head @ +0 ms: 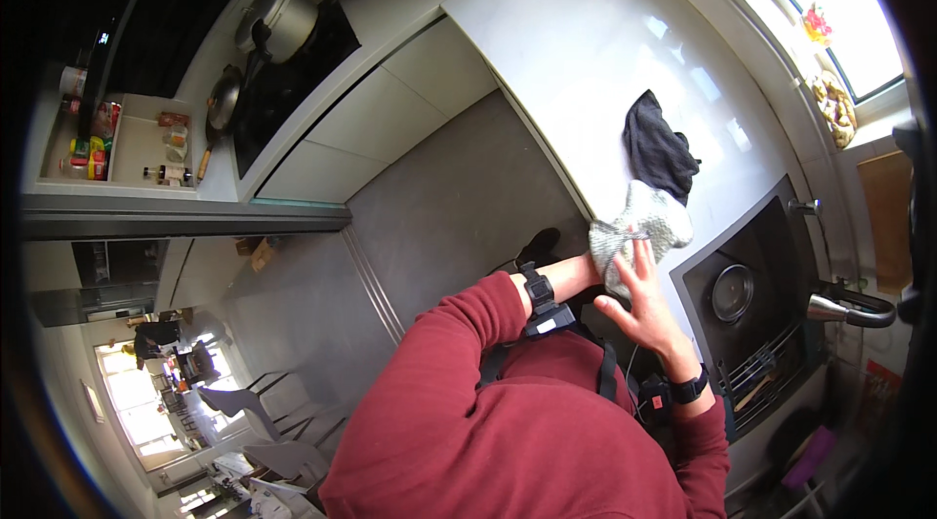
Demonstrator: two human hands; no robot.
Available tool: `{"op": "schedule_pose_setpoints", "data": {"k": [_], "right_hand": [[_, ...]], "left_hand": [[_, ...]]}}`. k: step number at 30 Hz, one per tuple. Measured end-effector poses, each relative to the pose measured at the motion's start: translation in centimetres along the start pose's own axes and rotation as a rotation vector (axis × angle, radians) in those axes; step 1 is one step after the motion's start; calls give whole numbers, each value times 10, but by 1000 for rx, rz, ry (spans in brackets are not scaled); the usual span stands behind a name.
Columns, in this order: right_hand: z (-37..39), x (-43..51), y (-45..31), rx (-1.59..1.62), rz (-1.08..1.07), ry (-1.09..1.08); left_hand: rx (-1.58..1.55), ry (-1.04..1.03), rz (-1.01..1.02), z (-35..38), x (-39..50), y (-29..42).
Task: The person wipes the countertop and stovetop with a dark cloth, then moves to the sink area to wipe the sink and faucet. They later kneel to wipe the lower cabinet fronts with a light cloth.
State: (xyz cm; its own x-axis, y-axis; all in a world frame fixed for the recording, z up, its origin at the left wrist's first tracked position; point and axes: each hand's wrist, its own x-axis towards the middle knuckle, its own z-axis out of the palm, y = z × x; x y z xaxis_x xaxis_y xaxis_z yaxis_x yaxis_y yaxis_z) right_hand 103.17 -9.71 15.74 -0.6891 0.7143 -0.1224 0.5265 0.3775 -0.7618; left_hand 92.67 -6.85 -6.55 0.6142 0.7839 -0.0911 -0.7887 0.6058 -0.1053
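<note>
A grey-white knitted cloth [651,219] lies partly on the white countertop, its near end bunched over my left hand [590,271]. The cloth covers most of that hand, so its fingers are hidden. My right hand [644,303] is just to the right, thumb and fingers apart, with its fingertips against or just over the cloth; exact contact is unclear. Touching the far end of the cloth is a crumpled black cloth [659,145], flat on the countertop [556,50].
To the right is a dark sink [776,255] with a round metal strainer [732,292], a rack and a tap [842,310]. A pressure cooker [282,21] and a lidded pan [224,98] stand at the hob, upper left. The counter edge runs beside my left arm.
</note>
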Motion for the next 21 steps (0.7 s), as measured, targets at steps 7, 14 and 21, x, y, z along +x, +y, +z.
{"op": "schedule_pose_setpoints", "data": {"k": [7, 14, 21], "right_hand": [[-15, 20, -41, 78, -237, -177], [-25, 39, -51, 267, -84, -2], [11, 120, -60, 330, 42, 210]], "left_hand": [[494, 189, 162, 59, -65, 59], [150, 96, 326, 162, -125, 122], [331, 139, 741, 169, -279, 237]]}}
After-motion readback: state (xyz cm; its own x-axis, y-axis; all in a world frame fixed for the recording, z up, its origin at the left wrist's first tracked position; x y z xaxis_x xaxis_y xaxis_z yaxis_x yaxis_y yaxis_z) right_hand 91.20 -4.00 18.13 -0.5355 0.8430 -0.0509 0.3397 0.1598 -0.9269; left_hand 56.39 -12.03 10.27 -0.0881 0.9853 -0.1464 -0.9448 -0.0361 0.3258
